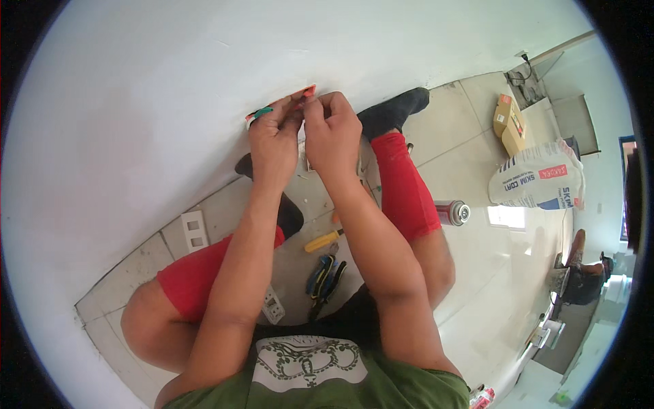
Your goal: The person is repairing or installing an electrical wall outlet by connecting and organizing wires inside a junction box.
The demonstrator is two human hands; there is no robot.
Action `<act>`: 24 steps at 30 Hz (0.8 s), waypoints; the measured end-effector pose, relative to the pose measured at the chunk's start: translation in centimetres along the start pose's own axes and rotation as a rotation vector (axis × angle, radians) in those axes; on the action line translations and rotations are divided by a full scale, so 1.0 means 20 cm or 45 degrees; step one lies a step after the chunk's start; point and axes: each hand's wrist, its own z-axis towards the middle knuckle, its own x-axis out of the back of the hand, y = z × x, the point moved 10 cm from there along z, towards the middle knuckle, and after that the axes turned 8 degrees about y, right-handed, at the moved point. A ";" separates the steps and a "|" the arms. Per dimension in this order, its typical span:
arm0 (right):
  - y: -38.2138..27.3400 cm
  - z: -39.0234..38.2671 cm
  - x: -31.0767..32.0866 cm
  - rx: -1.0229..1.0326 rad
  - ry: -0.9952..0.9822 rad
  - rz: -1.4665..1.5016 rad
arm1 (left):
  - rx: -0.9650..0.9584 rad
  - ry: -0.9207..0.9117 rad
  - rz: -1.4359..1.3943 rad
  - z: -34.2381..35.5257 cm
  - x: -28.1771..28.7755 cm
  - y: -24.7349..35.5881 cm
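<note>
An orange wall box is set into the white wall low down, with its opening partly hidden by my fingers. My left hand and my right hand meet in front of it, both with fingertips pinched. Between them shows a short bit of thin reddish wire, largely covered by the fingers. Beside my left fingers a green wire sticks out at the box's left end. Below my forearms lie a yellow-handled screwdriver and pliers with dark handles on the tiles.
A white faceplate lies near the wall at left, and a white socket outlet by my left forearm. Right of my legs are a metal can, a cardboard box and a large white sack. Another person is at far right.
</note>
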 end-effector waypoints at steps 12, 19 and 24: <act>-0.03 -0.01 0.03 0.176 -0.043 0.046 | 0.055 -0.004 0.032 0.00 -0.01 -0.04; -0.09 -0.02 0.04 0.371 -0.005 -0.206 | 0.060 -0.051 -0.046 0.01 -0.03 -0.07; 0.11 0.03 -0.05 0.009 -0.175 -0.031 | 0.081 -0.073 -0.067 0.00 -0.04 -0.06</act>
